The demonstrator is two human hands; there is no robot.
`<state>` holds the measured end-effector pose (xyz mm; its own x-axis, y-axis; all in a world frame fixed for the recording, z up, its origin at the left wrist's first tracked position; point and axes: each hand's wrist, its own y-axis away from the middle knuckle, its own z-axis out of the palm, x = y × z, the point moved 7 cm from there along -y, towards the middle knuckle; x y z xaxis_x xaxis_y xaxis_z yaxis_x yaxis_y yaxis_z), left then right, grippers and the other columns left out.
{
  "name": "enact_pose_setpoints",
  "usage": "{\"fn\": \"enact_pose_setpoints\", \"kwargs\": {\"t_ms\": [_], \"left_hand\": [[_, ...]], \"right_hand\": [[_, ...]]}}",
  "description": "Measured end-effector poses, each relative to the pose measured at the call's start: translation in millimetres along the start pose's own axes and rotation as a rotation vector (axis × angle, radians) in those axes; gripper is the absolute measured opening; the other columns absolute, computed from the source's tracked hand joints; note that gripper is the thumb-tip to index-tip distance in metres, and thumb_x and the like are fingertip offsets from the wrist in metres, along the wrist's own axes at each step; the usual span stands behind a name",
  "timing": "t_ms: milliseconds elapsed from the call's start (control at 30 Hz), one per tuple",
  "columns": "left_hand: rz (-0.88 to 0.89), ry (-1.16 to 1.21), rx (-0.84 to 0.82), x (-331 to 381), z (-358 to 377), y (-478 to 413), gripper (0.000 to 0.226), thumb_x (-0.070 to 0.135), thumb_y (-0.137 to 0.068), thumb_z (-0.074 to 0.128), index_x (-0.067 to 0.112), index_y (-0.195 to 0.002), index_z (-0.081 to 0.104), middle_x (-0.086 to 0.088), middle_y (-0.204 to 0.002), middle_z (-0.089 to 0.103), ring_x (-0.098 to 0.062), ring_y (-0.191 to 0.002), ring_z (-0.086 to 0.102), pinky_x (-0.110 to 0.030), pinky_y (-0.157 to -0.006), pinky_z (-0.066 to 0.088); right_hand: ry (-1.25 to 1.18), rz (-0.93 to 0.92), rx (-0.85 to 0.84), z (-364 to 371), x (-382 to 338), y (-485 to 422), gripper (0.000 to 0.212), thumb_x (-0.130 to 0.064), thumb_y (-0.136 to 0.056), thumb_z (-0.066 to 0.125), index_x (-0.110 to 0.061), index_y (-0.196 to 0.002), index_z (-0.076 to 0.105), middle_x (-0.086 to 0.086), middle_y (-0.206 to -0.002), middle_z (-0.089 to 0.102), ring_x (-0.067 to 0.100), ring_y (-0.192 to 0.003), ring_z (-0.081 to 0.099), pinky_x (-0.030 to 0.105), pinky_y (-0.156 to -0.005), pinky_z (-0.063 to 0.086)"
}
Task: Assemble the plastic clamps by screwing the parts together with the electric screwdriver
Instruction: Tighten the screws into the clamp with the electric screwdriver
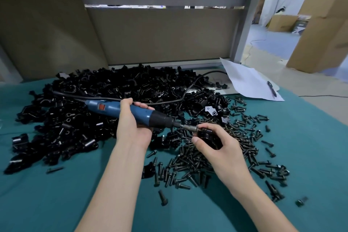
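Left hand: in the centre of the frame, I see my left hand (130, 128) with its fingers wrapped fully round the blue body of the electric screwdriver (111, 108), the thumb lying along the top.
Electric screwdriver: it lies nearly level, slanting from upper left down to the right. The red switch faces up, and the metal bit points at what the right hand holds.
Right hand: just right of centre, my right hand (220, 146) has its fingers and thumb curled round a black clamp (207, 136), pinching it above the table.
Clamp: it sits in the right hand with the bit tip touching its upper left side. I cannot tell whether a screw is seated there.
Clamp parts: a large black heap of clamp parts (84, 103) spreads across the left and middle of the frame, behind and beside the left hand.
Screws: loose dark screws (188, 166) lie scattered under and around the right hand, out toward the lower right.
Cord: a black cord (190, 86) runs from the tool's rear end over the heap toward the upper right.
Surface: a green cloth (47, 203) covers the table.
Paper: a white sheet of paper (243, 81) lies at the right edge of the heap, with a pen (271, 88) on it.
Background: a grey panel (160, 36) stands behind the heap, and there are cardboard boxes (282, 22) at upper right.
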<state>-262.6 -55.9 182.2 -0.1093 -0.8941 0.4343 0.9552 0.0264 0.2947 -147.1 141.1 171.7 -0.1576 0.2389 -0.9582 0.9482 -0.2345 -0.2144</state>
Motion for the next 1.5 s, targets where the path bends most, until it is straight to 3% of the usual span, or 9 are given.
{"fn": "enact_pose_setpoints", "kwargs": {"t_ms": [367,500,700,1067,1233,1500], "left_hand": [[-0.005,-0.003,0.013,-4.6,-3.1,0.2,0.016,0.016,-0.091,0.065,0.016,-0.083,0.05,0.004,-0.059,0.059,-0.013,-0.048,0.059,-0.029,-0.064,0.059],[-0.021,0.02,0.013,-6.1,-4.8,-0.5,0.017,0.015,-0.09,0.065,0.013,-0.077,0.054,0.001,-0.066,0.063,-0.013,-0.055,0.062,-0.027,-0.067,0.06],[0.02,-0.016,0.025,-5.3,-5.4,-0.5,0.018,0.016,-0.088,0.065,0.016,-0.075,0.054,0.002,-0.064,0.061,-0.014,-0.057,0.06,-0.029,-0.076,0.06],[0.021,0.025,0.0,-6.3,-4.0,0.6,0.018,0.01,-0.087,0.064,0.016,-0.077,0.05,0.004,-0.059,0.056,-0.012,-0.048,0.055,-0.026,-0.061,0.057],[0.033,0.008,0.007,-4.3,-1.9,2.1,0.02,0.012,-0.086,0.064,0.018,-0.072,0.051,0.005,-0.06,0.055,-0.013,-0.056,0.055,-0.029,-0.076,0.057],[0.04,0.001,0.006,-2.0,2.1,5.1,0.021,0.01,-0.086,0.063,0.018,-0.072,0.049,0.006,-0.056,0.054,-0.012,-0.048,0.055,-0.026,-0.061,0.056]], "right_hand": [[0.036,0.016,0.004,-1.1,0.8,-1.1,0.025,-0.038,-0.087,0.079,-0.054,-0.103,0.068,-0.012,-0.089,0.072,0.012,-0.073,0.062,0.016,-0.062,0.05],[0.056,0.016,-0.006,-1.4,0.6,-0.5,0.023,-0.04,-0.086,0.079,-0.053,-0.102,0.068,-0.015,-0.084,0.071,0.001,-0.067,0.06,0.014,-0.061,0.049],[0.066,0.034,-0.009,-1.7,2.5,-0.6,0.021,-0.042,-0.085,0.079,-0.051,-0.101,0.069,-0.01,-0.084,0.071,0.0,-0.065,0.059,0.017,-0.06,0.049],[0.104,0.054,-0.021,-1.9,3.9,0.6,0.021,-0.044,-0.084,0.079,-0.052,-0.099,0.068,-0.017,-0.083,0.071,-0.001,-0.069,0.061,0.014,-0.061,0.05],[0.11,0.087,-0.028,-1.9,4.8,0.2,0.018,-0.044,-0.084,0.08,-0.048,-0.099,0.07,-0.012,-0.084,0.072,-0.002,-0.065,0.059,0.015,-0.058,0.048],[0.098,0.08,-0.027,-1.3,0.7,1.1,0.022,-0.044,-0.081,0.082,-0.049,-0.099,0.071,-0.015,-0.083,0.071,0.005,-0.067,0.061,0.016,-0.059,0.048]]}}
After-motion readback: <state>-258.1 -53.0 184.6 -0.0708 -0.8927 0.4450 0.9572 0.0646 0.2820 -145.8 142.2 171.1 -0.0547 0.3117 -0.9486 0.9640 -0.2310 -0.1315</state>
